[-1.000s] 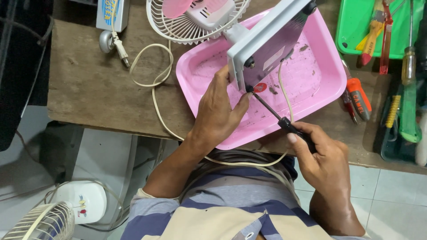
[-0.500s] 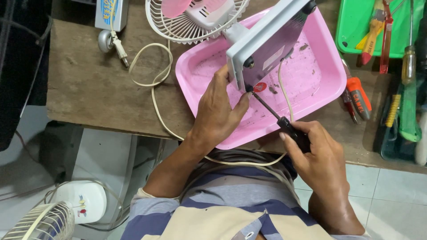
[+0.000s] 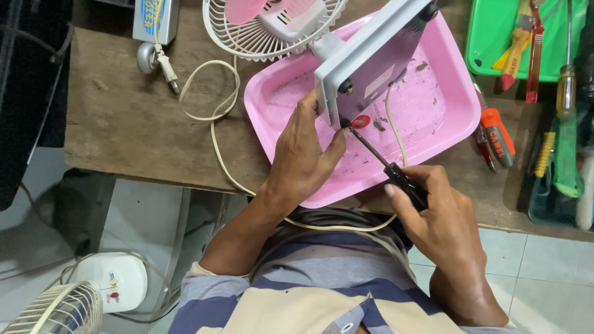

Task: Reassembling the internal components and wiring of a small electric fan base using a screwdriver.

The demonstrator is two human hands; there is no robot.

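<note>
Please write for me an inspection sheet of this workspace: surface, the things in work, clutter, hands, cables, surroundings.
Surface: worn wooden table, scuffed.
Things in work: small fan tipped over the pink tray, its grey base facing up; screwdriver tip at a base corner.
Clutter: green tray with tools, orange cutter, green-handled screwdriver.
Hands: left hand steadies the base; right hand grips the screwdriver.
Cables: cream cord loops across the table, plug loose.
Surroundings: tiled floor; second fan below.
</note>
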